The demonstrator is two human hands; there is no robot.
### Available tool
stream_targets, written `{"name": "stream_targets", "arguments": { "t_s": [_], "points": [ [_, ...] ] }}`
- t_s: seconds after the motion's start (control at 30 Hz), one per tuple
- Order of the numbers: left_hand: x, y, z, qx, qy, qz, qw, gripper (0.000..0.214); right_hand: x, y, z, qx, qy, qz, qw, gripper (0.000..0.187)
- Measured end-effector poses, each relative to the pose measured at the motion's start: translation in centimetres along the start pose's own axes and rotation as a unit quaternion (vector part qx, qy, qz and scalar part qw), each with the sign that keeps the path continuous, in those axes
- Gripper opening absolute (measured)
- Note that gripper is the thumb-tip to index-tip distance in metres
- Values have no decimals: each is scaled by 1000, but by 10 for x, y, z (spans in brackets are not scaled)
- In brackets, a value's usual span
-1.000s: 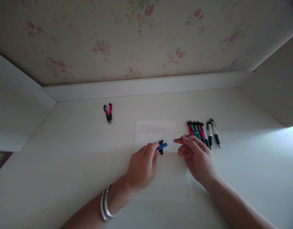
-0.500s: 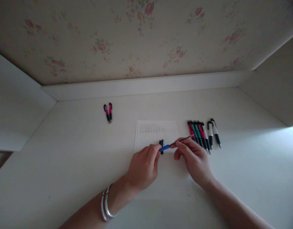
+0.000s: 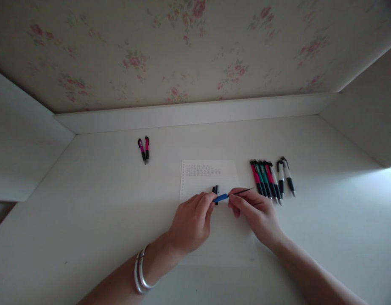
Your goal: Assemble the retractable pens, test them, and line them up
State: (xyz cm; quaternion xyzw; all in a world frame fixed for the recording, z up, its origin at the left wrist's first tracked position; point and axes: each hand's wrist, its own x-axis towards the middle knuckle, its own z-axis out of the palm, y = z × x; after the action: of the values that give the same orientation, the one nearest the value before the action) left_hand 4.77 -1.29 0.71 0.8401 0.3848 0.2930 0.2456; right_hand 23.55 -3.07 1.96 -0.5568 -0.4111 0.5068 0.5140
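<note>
My left hand (image 3: 191, 222) pinches a short blue pen barrel (image 3: 221, 197) over a lined sheet of paper (image 3: 208, 176). Just to its right, my right hand (image 3: 255, 212) pinches a thin dark refill (image 3: 243, 192) whose near end meets the barrel's end. A small black pen part (image 3: 215, 190) lies on the paper just behind the barrel. My left wrist wears silver bangles (image 3: 140, 271).
A row of several pens (image 3: 272, 178), pink, green and white with black grips, lies right of the paper. Two pink pens (image 3: 143, 149) lie at the back left. The white desk (image 3: 87, 203) is bounded by a low back ledge (image 3: 195, 113) and side walls.
My right hand has moved left toward the blue barrel, and the refill's end has gone from apart to meeting the barrel. My left hand has stayed in place.
</note>
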Motion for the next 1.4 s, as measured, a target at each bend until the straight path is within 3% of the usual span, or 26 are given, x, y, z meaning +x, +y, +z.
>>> {"name": "stream_targets", "arguments": {
  "t_s": [0.2, 0.33, 0.57, 0.73, 0.8, 0.93, 1.07, 1.13, 1.27, 1.4],
  "points": [
    [-1, -1, 1, -17, -2, 1, 1000, 23, 1, -2, -1, -3, -20, 16, 1000, 20],
    [-1, 0, 0, -27, -1, -3, 1000, 21, -2, -1, -2, 44, -43, 16, 998, 30],
    [-1, 1, 2, -27, -6, -1, 1000, 21, -2, 9, -6, 56, 1, -43, 998, 20],
    [-5, 12, -1, -126, -35, -40, 991, 21, -1, 12, -9, 18, -26, -48, 998, 26],
    [-7, 22, -3, -206, -55, -96, 972, 23, -2, 10, -8, 9, -30, -46, 998, 27],
    [-9, 38, -4, -358, -87, -213, 905, 27, -4, 1, -5, -45, -75, -66, 994, 29],
    [-12, 40, 4, -472, -79, -275, 834, 35, -6, -2, -1, -135, -127, -102, 977, 34],
    [-12, 38, 7, -501, -69, -284, 814, 36, -6, -2, 0, -155, -138, -118, 971, 31],
    [-9, 38, 6, -509, -77, -303, 802, 32, -7, 0, -2, -167, -170, -160, 958, 32],
    [-8, 43, 3, -547, -64, -311, 774, 30, -2, 5, -6, -209, -64, -151, 964, 37]
  ]
}}
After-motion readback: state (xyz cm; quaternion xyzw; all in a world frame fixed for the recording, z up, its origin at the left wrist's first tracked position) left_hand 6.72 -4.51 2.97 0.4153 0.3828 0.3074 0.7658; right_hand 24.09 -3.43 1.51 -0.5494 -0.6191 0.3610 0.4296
